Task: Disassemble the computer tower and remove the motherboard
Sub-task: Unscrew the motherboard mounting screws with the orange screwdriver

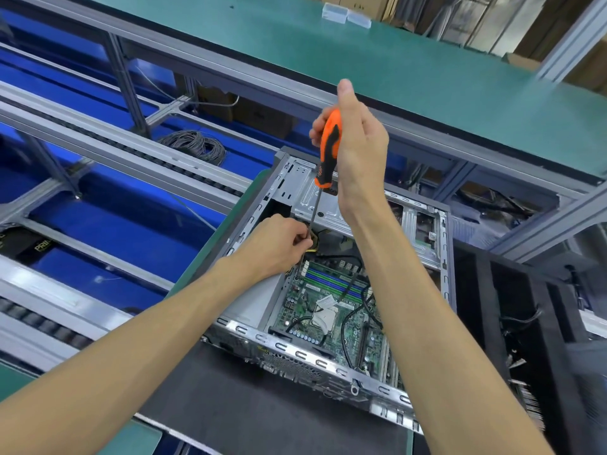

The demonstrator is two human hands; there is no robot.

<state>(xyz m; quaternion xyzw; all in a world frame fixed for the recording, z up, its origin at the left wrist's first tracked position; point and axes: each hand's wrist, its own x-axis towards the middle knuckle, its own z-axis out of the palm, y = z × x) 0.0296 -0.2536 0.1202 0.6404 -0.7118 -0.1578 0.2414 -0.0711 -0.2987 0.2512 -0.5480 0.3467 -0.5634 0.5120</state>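
- Two bare forearms reach in from the near edge, over a dark mat (pixel 230 405) that lies on the green bench; the computer tower (pixel 328 359) lies on its side on that mat, open side up, its perforated metal rim nearest.
- Inside the case, the green motherboard (pixel 331 310) sits screwed flat in the near half, black cables looping across it; a grey metal drive cage (pixel 308 192) fills the far half.
- Right hand (pixel 358 149) is wrapped around the orange-and-black handle of a screwdriver (pixel 326 149), held above the case; its thin shaft runs down and left into the chassis.
- Left hand (pixel 276 244) is at the shaft's lower end, fingertips pinched narrow around it; the tip itself is hidden.
- Far left, a coil of grey wire (pixel 197 144) rests on a blue surface beyond the roller rails.
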